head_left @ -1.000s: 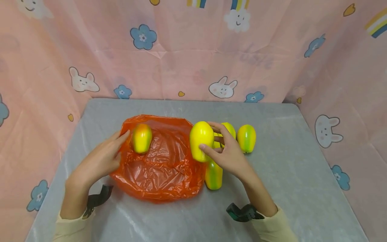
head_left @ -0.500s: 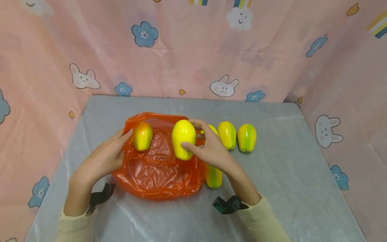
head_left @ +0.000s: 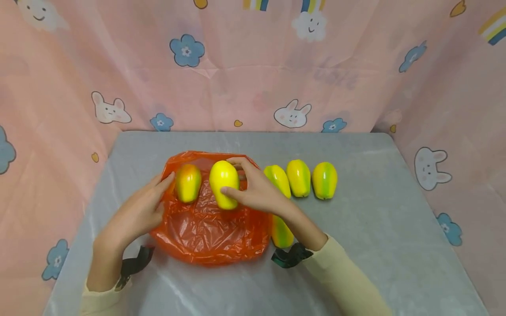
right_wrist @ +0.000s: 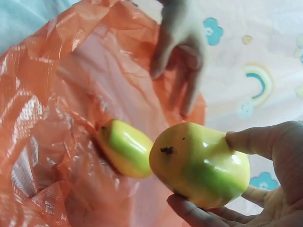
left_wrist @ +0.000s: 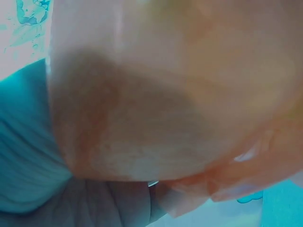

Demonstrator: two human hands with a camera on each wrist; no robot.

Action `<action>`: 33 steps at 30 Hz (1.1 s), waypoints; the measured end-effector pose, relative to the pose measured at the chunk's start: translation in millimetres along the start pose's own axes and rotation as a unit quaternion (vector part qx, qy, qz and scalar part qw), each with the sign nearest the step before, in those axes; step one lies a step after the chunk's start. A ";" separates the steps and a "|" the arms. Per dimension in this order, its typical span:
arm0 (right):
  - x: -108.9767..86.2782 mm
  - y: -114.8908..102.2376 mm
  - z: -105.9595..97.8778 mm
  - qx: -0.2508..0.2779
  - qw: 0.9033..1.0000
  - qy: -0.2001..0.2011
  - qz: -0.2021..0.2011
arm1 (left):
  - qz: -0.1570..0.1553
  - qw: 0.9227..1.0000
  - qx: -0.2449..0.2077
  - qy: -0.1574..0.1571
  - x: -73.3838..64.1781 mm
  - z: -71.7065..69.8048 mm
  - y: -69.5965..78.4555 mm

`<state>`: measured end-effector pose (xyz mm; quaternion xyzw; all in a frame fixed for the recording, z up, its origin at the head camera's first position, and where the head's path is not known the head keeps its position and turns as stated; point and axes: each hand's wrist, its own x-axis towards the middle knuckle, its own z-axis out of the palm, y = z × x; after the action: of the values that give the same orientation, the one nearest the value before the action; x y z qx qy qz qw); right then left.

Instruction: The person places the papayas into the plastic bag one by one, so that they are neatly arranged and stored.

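Observation:
My right hand [head_left: 258, 186] grips a yellow papaya [head_left: 222, 177], thumb on the near side and fingers round the far side, above the opening of an orange plastic bag [head_left: 215, 248]. In the right wrist view the held papaya [right_wrist: 201, 165] shows a green stripe and a dark stem end. A second papaya [head_left: 188, 183], tinged orange at the top, lies inside the bag at the left. My left hand [head_left: 138, 213] holds the bag's left rim, its fingers bent at the edge. The left wrist view is mostly filled by a blurred close surface, with orange plastic [left_wrist: 255, 161] at lower right.
To the right of the bag, several more yellow-green papayas [head_left: 324, 180] lie on the grey table [head_left: 387, 228]. One papaya [head_left: 282, 232] rests against the bag's right side, partly covered by the right forearm. A pink patterned curtain [head_left: 237, 87] hangs round the table.
My right hand has carried the papaya leftward from the bag's right edge to over its middle. More papayas show behind the hand. The left hand stays at the rim.

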<state>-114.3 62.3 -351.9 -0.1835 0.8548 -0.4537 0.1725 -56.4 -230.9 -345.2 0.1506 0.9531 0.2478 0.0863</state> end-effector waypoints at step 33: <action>73.4 6.7 46.1 -0.032 0.995 -0.065 0.065 | 0.003 1.000 -0.019 -0.011 4.7 3.4 -1.5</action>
<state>-158.1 -1.5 -391.4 -0.1622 0.8658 -0.4014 0.2511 -60.3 -229.1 -349.4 0.1549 0.9469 0.2642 0.0986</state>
